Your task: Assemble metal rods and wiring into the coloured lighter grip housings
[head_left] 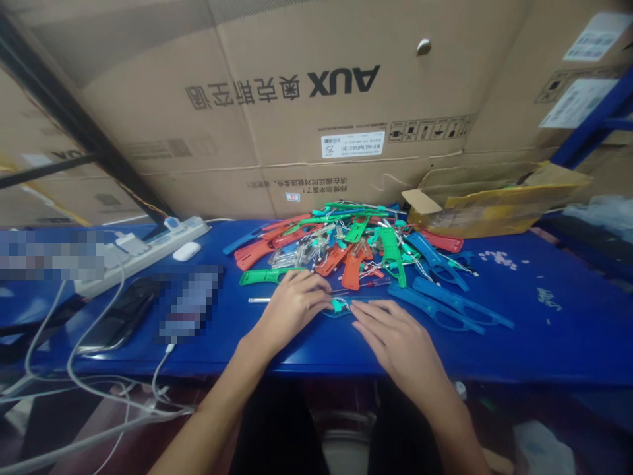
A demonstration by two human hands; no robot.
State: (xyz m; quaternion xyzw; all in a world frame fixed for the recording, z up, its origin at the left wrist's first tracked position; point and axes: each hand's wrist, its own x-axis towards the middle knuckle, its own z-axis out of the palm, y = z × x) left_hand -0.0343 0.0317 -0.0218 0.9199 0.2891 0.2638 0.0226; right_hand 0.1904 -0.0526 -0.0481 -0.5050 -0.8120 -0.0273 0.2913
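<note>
Between my hands, low over the front of the blue table, is a blue flat plastic piece (337,315) with a small teal part (339,305) and white wires on it. My left hand (297,305) has its fingers bent and closed at the left side of this piece. On the right side, my right hand (398,333) grips it, fingertips close to the wires. Part of the piece is hidden under the fingers. A thin silver rod (259,301) sticks out left of my left hand; its other end is hidden.
A pile of red, green and blue gun-shaped plastic pieces (353,254) with wires lies just behind my hands. Blue pieces (445,311) lie to the right. Phones (121,313), cables and a power strip (143,254) occupy the left. An open carton (489,211) stands at the back.
</note>
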